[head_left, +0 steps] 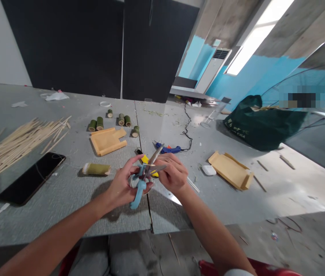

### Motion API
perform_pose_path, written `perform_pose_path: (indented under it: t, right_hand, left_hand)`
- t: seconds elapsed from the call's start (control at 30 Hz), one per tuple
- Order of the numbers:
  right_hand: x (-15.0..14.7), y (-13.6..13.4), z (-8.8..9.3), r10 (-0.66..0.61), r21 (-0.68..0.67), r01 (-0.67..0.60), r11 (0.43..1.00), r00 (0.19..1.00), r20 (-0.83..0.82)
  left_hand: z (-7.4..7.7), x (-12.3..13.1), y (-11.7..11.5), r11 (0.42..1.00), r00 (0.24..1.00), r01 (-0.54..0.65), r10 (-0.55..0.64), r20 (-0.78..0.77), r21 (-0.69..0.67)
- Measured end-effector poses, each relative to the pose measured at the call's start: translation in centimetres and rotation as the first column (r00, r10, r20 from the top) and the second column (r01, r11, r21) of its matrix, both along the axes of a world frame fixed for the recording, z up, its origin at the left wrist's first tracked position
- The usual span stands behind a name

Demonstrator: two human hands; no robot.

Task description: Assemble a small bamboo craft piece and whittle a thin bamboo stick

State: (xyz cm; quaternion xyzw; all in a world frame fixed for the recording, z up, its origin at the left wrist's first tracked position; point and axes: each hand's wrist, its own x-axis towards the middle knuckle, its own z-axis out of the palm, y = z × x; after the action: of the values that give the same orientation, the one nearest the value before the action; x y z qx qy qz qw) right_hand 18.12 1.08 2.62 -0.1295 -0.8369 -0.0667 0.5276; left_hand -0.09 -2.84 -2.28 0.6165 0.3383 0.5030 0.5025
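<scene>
My left hand (pixel 122 186) is closed around a pair of scissors (pixel 139 194) with light blue handles. The blades stand apart and point away to the upper right. A clear round thing, perhaps a tape roll, shows by the left fingers, too small to tell. Beside the blades my right hand (pixel 173 173) is pinched shut; whatever its fingertips hold is hidden. Behind both hands lies a yellow and black tool (pixel 145 158), partly covered. Just beyond it rests a blue glue gun (pixel 171 149) with a black cord. To the left, a bamboo tube (pixel 97 169) lies on its side.
Several short bamboo pieces (pixel 121 119) stand behind a folded cardboard tray (pixel 107 142). Thin wooden sticks (pixel 27 140) and a black phone (pixel 31 178) lie left. On the right are a white case (pixel 209 170), another cardboard tray (pixel 232 171) and a dark green bag (pixel 261 128).
</scene>
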Motion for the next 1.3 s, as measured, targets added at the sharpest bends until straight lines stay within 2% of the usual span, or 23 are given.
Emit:
perform_pose_path:
  t: [0.3,0.47,0.57,0.67,0.77,0.87,0.93,1.1,1.17,1.3]
  right_hand:
    - [-0.2,0.1,0.0,-0.006,-0.001,0.006,1.0,1.0,0.002]
    - [-0.3,-0.2,0.3,-0.027,-0.056,0.027,0.998,1.0,-0.006]
    - [-0.4,0.1,0.2,-0.02,-0.127,0.008,0.992,0.996,-0.086]
    - [-0.4,0.5,-0.1,-0.034,-0.216,-0.012,0.976,0.977,-0.209]
    - [-0.2,0.9,-0.3,-0.09,-0.271,0.011,0.962,0.955,-0.282]
    - [0.0,1.2,-0.3,-0.173,-0.306,0.082,0.949,0.943,-0.284]
    - [0.1,1.4,-0.3,-0.223,-0.328,0.124,0.937,0.933,-0.282]
    - [0.3,2.0,-0.4,-0.292,-0.377,0.162,0.912,0.902,-0.317]
    - [0.3,2.3,-0.5,-0.304,-0.388,0.172,0.905,0.901,-0.31]
    - [0.4,2.8,-1.0,-0.317,-0.398,0.192,0.897,0.906,-0.28]
  left_hand:
    - [0.4,0.2,-0.1,0.998,1.0,0.012,-0.012,0.009,-0.061]
    - [0.7,0.1,-0.2,0.999,0.999,0.028,-0.027,0.027,-0.036]
    - [1.2,0.1,-0.4,0.999,0.999,0.011,-0.01,0.034,-0.051]
    - [1.6,-0.5,0.1,0.999,0.999,-0.053,0.053,-0.009,-0.013]
    - [2.0,-2.0,1.6,0.976,0.97,-0.218,0.216,-0.114,-0.004]
    - [3.0,-3.8,3.7,0.945,0.89,-0.325,0.295,-0.349,-0.027]
    - [4.0,-4.4,5.2,0.934,0.792,-0.357,0.308,-0.526,0.01]
    - [6.4,-2.9,8.5,0.972,0.607,-0.197,0.222,-0.763,0.126]
    - [7.1,-1.9,9.8,0.965,0.459,-0.172,0.257,-0.85,0.199]
    - [8.0,-1.5,12.6,0.954,0.373,-0.183,0.291,-0.881,0.238]
